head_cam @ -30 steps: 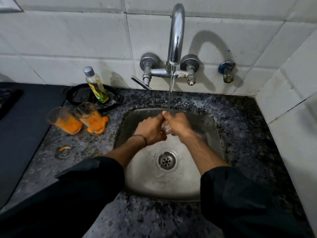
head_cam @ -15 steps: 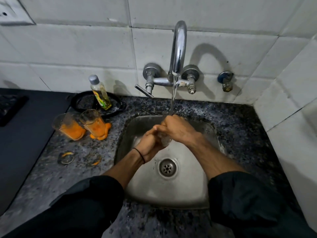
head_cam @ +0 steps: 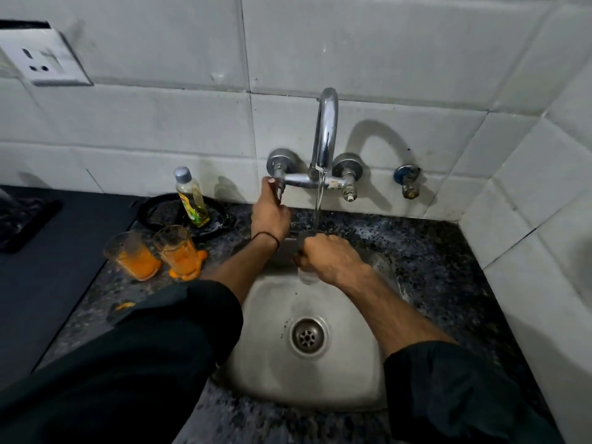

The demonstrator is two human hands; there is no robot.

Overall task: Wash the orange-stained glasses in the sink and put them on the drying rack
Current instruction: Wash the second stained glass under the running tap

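Observation:
My right hand (head_cam: 330,259) grips a clear glass (head_cam: 307,277) upright over the steel sink (head_cam: 307,382), under the water stream from the chrome tap (head_cam: 325,136). Only the glass's rim and base show past my fingers. My left hand (head_cam: 270,213) reaches up to the tap's left lever handle (head_cam: 279,190) and closes on it. Two orange-stained glasses (head_cam: 136,256) (head_cam: 177,249) stand side by side on the granite counter left of the sink, both holding orange residue.
A bottle of yellow liquid (head_cam: 192,198) stands on a black round dish (head_cam: 160,216) by the wall. Orange spills (head_cam: 123,306) mark the counter (head_cam: 448,267). A dark surface (head_cam: 41,283) lies at left, a wall socket (head_cam: 41,59) above, and a small blue valve (head_cam: 407,181) at right.
My left hand left the glass and rose to the tap's left handle. My right hand now holds the glass alone under the stream. The camera tilted up.

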